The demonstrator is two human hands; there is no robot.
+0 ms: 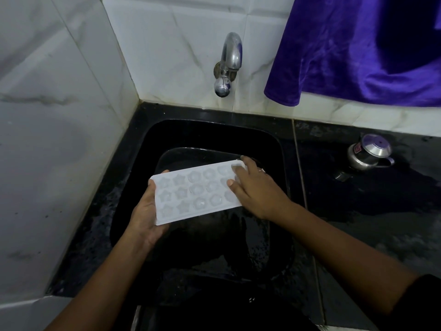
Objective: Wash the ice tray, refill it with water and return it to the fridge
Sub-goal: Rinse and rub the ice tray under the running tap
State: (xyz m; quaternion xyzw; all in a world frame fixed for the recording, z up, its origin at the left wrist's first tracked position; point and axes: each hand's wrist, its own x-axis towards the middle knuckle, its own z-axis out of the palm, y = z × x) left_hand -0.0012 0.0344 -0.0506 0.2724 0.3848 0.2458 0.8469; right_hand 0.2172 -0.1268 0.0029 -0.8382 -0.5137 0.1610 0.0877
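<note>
White wall tiling (59,115) backs a black sink (167,134), with the tap (229,60) at 12 o'clock. I see the ice tray (195,192) held over the basin, cavities up. Left hand (145,211) grips its 9 o'clock end, fingers curled beneath. Right hand (255,187) lies across its 3 o'clock end, fingers straight. Steel pot (368,151) stands on the counter at 3 o'clock.
</note>
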